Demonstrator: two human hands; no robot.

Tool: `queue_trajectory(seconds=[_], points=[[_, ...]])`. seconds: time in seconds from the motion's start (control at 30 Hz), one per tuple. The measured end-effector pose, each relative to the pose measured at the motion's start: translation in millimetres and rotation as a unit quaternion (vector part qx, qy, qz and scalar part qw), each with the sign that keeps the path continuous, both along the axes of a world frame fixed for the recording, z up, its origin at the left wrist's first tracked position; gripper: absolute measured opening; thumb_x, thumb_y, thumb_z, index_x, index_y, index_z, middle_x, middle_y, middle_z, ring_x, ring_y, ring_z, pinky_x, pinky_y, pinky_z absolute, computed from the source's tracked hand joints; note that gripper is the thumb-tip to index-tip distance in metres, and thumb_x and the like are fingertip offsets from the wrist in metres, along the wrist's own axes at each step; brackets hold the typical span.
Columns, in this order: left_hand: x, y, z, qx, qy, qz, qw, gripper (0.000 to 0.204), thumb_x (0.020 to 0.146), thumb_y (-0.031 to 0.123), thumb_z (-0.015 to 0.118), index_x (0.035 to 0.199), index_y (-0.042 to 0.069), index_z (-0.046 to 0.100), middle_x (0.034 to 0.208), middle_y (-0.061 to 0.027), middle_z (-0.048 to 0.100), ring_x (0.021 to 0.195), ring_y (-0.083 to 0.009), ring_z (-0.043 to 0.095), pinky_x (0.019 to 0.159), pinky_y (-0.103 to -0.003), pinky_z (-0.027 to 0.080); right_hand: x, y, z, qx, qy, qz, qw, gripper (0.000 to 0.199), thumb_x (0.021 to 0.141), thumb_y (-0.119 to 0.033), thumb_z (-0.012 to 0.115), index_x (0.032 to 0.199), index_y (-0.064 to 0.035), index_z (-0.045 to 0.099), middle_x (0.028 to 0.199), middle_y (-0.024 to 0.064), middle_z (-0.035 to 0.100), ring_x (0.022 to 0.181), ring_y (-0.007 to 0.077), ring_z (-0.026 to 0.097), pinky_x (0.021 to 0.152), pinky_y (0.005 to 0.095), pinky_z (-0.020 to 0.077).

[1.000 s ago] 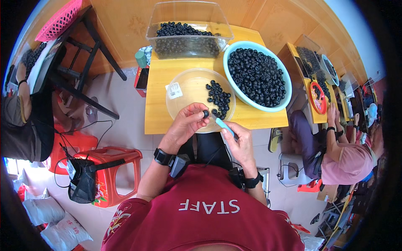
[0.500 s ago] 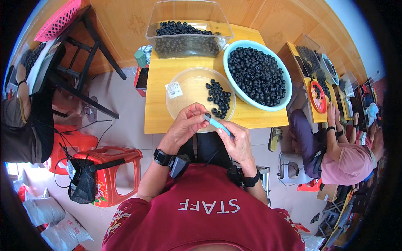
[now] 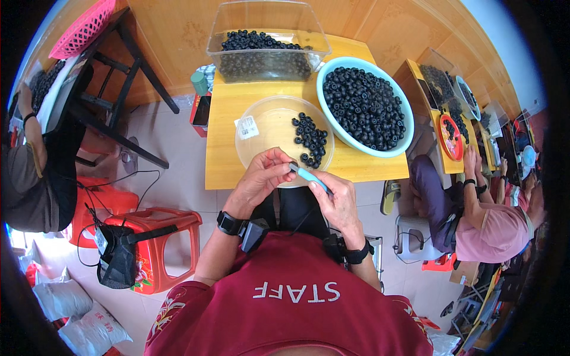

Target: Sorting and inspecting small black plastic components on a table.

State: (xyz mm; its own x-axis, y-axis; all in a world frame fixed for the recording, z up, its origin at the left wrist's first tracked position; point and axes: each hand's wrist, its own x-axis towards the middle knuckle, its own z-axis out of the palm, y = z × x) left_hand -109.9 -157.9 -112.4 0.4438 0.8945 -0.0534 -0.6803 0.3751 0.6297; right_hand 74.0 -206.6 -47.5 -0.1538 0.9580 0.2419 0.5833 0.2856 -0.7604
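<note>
My left hand (image 3: 268,177) pinches a small black ring-shaped part (image 3: 293,167) between thumb and fingertips, mostly covered by them. In my right hand (image 3: 339,203) is a slim tool with a light-blue handle (image 3: 313,178). Its tip meets the black part; the kind of tip is too small to tell. Both hands are over the near edge of a round clear plastic tray (image 3: 254,155), where several loose black rings (image 3: 310,137) lie on the right side. Right of it stands a pale-blue basin (image 3: 325,108) heaped with black rings.
A clear rectangular bin (image 3: 320,46) of black parts stands at the back of the yellow table (image 3: 222,127). Red stools (image 3: 184,222) and a black bag (image 3: 116,264) are at left. Other people work at the left and at tables on the right, beside an orange-red bowl (image 3: 444,142).
My hands and the tool have barely shifted, the tool dipping very slightly. At the far left, the other person's arm has moved a little.
</note>
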Motion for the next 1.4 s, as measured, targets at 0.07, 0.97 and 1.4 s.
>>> queue_trajectory(seconds=[0.07,0.97,1.4], points=[[0,0,0,-0.002,-0.002,-0.001,1.0,0.013,0.083,0.003,0.063,0.094,0.001,0.057,0.087,-0.0095,0.064,0.076,-0.0156,0.064,0.07,-0.025,0.054,1,0,-2,0.003,0.0,0.001,1.0,0.02,0.084,-0.02,0.06,0.094,-0.0037,0.065,0.071,0.0144,0.062,0.053,0.0261,0.058,0.051,0.0341,0.0446],[1,-16,42,-0.007,0.072,-0.016,0.997,0.016,0.079,0.0,0.065,0.088,0.005,0.053,0.085,-0.0053,0.061,0.07,-0.013,0.061,0.066,-0.024,0.052,-11,7,7,-0.068,0.198,0.042,0.977,0.026,0.075,-0.01,0.073,0.098,-0.0015,0.065,0.073,0.0025,0.061,0.061,0.0068,0.05,0.056,0.0226,0.0428],[-2,-11,23,0.005,0.016,-0.161,0.987,0.024,0.077,0.001,0.068,0.091,0.006,0.049,0.082,-0.0042,0.059,0.069,-0.0137,0.063,0.063,-0.024,0.052,-3,6,8,-0.287,0.439,0.11,0.844,0.015,0.081,-0.011,0.066,0.091,-0.0005,0.064,0.069,-0.0004,0.059,0.062,0.0061,0.054,0.056,0.0177,0.0407]])
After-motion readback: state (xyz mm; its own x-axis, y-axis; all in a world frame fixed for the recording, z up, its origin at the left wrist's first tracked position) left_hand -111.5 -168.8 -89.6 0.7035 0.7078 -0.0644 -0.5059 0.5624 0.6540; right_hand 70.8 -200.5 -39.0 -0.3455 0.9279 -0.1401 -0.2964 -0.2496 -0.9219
